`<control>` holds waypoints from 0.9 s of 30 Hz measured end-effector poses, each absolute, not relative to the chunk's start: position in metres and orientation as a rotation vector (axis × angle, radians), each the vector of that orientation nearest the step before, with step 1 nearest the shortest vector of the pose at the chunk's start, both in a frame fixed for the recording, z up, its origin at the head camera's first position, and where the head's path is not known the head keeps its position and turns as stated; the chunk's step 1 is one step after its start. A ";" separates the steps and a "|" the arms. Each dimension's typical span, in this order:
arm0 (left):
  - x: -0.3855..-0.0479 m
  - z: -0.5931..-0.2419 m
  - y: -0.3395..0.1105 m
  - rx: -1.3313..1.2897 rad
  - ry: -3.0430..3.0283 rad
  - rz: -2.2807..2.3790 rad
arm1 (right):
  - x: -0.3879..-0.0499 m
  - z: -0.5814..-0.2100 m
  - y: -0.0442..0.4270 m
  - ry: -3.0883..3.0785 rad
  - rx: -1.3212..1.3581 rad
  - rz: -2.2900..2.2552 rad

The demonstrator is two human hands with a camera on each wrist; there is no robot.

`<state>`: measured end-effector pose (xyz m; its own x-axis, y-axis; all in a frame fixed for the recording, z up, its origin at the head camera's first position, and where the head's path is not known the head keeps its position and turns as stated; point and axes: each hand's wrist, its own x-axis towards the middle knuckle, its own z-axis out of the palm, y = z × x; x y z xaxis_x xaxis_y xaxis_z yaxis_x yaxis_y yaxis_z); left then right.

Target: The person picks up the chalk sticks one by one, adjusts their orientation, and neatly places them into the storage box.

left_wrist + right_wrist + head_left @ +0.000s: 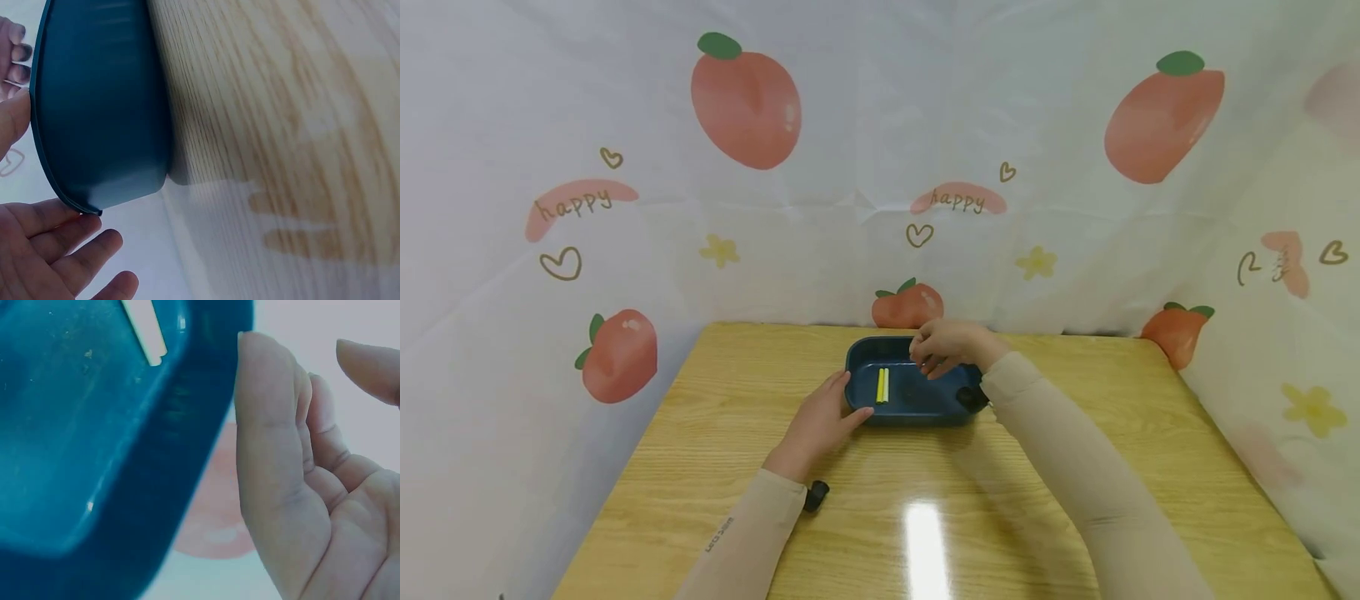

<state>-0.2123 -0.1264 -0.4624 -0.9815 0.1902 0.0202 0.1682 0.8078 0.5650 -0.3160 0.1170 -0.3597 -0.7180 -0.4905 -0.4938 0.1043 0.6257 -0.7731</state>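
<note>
L hand [822, 419] spread, thumb & fingertips touching L end of blue tray [917, 420] on desk [715, 408]. R hand [947, 343] half open, nothing in it, nr tray's far rim. Yellow stick [881, 387] & whitish stick [887, 386] lie side by side in tray's L half.

The tray [917, 419] is deep teal-blue, with a bright yellow stick [881, 386] and a pale cream stick [887, 386]. The honey-toned tabletop [715, 417] has streaky brown woodgrain; the sleeves [741, 533] are beige. White backdrop cloth [850, 83] carries red fruit [747, 112], green leaves [719, 46], yellow flowers [1036, 262], brown outlined hearts [919, 235].
</note>
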 end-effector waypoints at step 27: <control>-0.214 -0.464 -0.127 0.287 2.942 0.902 | -0.274 -0.357 0.193 2.375 -0.419 -1.205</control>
